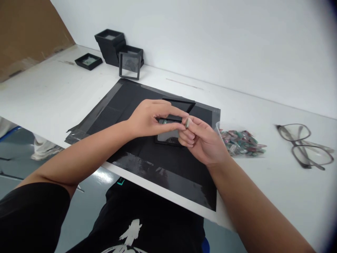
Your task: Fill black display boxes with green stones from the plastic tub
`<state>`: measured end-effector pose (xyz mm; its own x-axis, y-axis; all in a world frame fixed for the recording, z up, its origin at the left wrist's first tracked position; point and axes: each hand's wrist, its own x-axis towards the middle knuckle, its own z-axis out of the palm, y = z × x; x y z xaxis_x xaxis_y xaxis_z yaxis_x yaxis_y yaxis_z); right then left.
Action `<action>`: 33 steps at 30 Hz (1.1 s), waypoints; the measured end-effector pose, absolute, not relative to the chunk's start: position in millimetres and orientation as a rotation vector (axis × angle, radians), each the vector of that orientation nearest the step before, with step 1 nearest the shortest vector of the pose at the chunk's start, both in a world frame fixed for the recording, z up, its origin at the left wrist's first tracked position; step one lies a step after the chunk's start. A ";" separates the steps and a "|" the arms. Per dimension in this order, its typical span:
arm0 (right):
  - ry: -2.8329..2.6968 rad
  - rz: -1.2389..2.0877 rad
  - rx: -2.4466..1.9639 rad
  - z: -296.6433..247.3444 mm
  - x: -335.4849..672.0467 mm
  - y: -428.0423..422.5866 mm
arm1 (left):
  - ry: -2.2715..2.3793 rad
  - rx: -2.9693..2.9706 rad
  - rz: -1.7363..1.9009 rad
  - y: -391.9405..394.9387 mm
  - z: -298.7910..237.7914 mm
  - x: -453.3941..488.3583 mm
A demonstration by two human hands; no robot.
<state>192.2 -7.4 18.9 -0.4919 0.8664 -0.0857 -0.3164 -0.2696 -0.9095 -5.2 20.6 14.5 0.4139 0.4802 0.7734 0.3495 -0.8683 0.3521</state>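
My left hand [150, 117] reaches over an opened black display case [168, 137] lying on a black mat [131, 105]; its fingers are closed on the case's upper edge, beside a small stone [164, 122] lying in the case. My right hand [200, 140] pinches a small grey-green stone [187, 123] between thumb and fingers, just right of the case. The case's black lid frame [181, 104] lies behind my hands.
A clear bag of small coloured stones [240, 142] lies right of the mat. Eyeglasses [305, 146] rest further right. At the back left stand stacked black cases [112, 44], one upright frame [129, 65] and one flat case [88, 61]. The table edge runs below the mat.
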 end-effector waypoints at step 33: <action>-1.162 1.910 -0.592 21.1 192.6 -12.8 | 0.595 2.543 1.593 10.6 25.9 -3.0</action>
